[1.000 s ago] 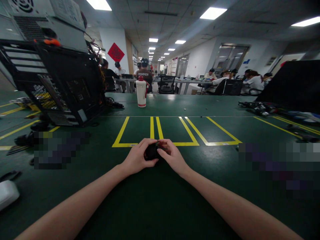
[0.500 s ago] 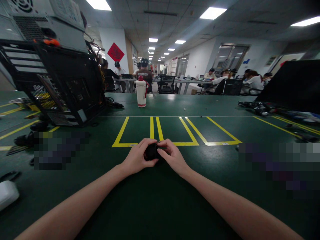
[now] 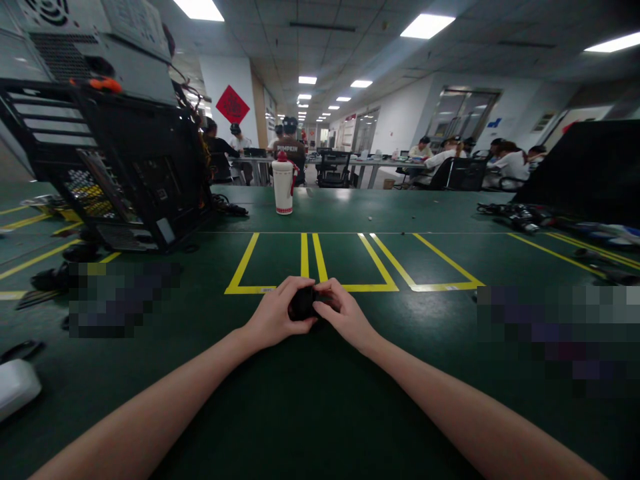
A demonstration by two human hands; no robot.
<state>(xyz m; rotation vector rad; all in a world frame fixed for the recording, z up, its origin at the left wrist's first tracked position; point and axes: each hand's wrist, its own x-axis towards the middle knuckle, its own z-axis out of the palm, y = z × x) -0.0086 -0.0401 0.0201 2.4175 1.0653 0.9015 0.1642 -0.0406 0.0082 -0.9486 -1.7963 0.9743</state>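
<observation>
A small black object [image 3: 302, 304] rests low on the green table [image 3: 320, 393], just in front of the yellow taped boxes [image 3: 350, 267]. My left hand [image 3: 274, 313] curls round its left side, fingers closed over the top. My right hand [image 3: 345, 315] grips its right side, thumb and fingers pressed against it. Most of the object is hidden between the two hands, so I cannot make out what it is.
An opened black computer case [image 3: 115, 167] stands at the left. A white bottle with a red cap [image 3: 283, 185] stands beyond the yellow lines. Black parts and cables [image 3: 515, 217] lie at the right. A white item [image 3: 17, 387] sits at the left edge. People sit at far tables.
The hands stay on the black object; my right fingers have shifted slightly over its top. Nothing else has moved.
</observation>
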